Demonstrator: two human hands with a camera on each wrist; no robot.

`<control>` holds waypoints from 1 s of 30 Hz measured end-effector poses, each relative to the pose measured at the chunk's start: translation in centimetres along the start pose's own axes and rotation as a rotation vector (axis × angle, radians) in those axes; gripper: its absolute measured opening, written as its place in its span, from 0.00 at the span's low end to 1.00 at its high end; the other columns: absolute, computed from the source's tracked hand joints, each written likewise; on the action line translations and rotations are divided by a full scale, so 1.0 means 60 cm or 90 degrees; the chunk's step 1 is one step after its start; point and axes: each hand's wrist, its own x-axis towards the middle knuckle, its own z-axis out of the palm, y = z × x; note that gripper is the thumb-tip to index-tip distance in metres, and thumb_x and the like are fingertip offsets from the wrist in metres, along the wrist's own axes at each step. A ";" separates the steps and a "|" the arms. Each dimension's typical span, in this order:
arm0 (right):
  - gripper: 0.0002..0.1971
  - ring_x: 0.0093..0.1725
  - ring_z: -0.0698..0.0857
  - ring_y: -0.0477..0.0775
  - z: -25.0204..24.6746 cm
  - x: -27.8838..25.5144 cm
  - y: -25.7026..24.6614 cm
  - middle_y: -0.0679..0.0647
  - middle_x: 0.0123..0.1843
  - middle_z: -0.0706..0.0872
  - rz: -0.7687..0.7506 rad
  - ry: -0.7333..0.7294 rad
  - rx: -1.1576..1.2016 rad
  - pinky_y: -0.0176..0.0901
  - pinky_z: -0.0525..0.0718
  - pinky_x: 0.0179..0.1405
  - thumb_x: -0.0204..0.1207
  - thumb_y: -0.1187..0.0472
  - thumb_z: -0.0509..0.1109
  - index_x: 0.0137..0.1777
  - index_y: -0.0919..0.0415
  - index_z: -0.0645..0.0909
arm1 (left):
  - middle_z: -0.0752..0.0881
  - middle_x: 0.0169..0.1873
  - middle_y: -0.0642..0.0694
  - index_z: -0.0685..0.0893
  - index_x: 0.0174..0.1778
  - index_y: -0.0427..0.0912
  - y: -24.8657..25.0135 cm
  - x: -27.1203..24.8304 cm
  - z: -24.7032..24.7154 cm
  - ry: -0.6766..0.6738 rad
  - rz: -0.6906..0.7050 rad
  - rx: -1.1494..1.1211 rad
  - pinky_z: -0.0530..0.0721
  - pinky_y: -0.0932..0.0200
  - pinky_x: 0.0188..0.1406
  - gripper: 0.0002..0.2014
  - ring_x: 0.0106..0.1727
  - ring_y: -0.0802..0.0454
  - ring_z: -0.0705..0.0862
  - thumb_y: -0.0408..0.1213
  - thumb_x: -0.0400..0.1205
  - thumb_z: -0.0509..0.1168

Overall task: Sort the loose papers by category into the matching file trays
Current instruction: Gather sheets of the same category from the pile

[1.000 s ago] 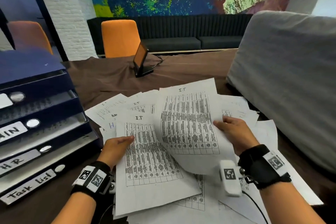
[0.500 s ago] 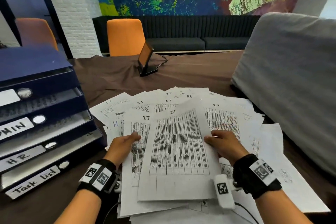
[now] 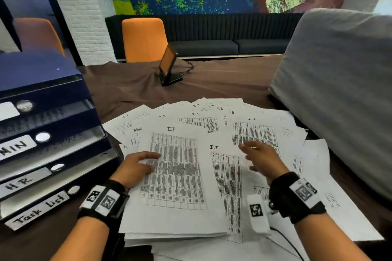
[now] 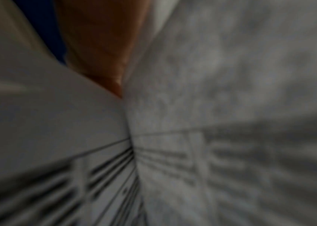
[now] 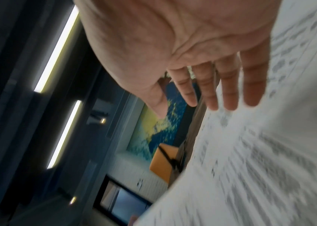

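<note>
White printed sheets headed I.T, H.R and Admin lie fanned over the table as loose papers (image 3: pixel 254 129). My left hand (image 3: pixel 137 165) grips the left edge of a stack of I.T sheets (image 3: pixel 176 178), thumb on top. The left wrist view shows only a blurred thumb (image 4: pixel 99 53) against the paper (image 4: pixel 231 76). My right hand (image 3: pixel 257 159) hovers just above the papers to the right of the stack and holds nothing. Its fingers (image 5: pixel 229 85) are straight and spread. The blue file trays (image 3: pixel 63 116) stand at the left, with labels ADMIN (image 3: pixel 14 147), HR (image 3: pixel 19 184) and Task List (image 3: pixel 38 210).
A big grey cushion (image 3: pixel 339 91) fills the right side, close to the papers. A small black screen on a stand (image 3: pixel 169 68) sits further back on the brown tablecloth (image 3: pixel 222 82). An orange chair (image 3: pixel 144 40) stands behind the table.
The right hand laid its I.T sheet on the stack in the left hand, let go and moved right, fingers open. The left hand kept its grip.
</note>
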 end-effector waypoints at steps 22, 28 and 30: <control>0.05 0.32 0.92 0.49 0.027 -0.036 0.008 0.52 0.33 0.92 0.038 -0.137 -0.150 0.40 0.88 0.34 0.76 0.65 0.76 0.48 0.65 0.87 | 0.79 0.65 0.49 0.88 0.56 0.50 -0.042 0.024 -0.016 0.045 -0.083 -0.082 0.82 0.53 0.47 0.17 0.48 0.51 0.82 0.23 0.83 0.65; 0.07 0.33 0.90 0.59 -0.084 0.010 0.007 0.59 0.36 0.92 -0.032 0.146 0.095 0.48 0.87 0.40 0.78 0.69 0.73 0.53 0.71 0.86 | 0.79 0.72 0.49 0.85 0.69 0.49 -0.034 0.024 -0.024 0.093 -0.069 -0.160 0.77 0.80 0.28 0.25 0.36 0.64 0.82 0.18 0.84 0.60; 0.09 0.37 0.92 0.61 -0.120 0.020 0.008 0.60 0.40 0.93 -0.029 0.176 0.177 0.55 0.90 0.46 0.77 0.70 0.72 0.56 0.70 0.86 | 0.78 0.75 0.48 0.82 0.73 0.47 -0.036 0.027 -0.025 0.109 -0.062 -0.165 0.74 0.80 0.23 0.27 0.32 0.68 0.81 0.17 0.83 0.60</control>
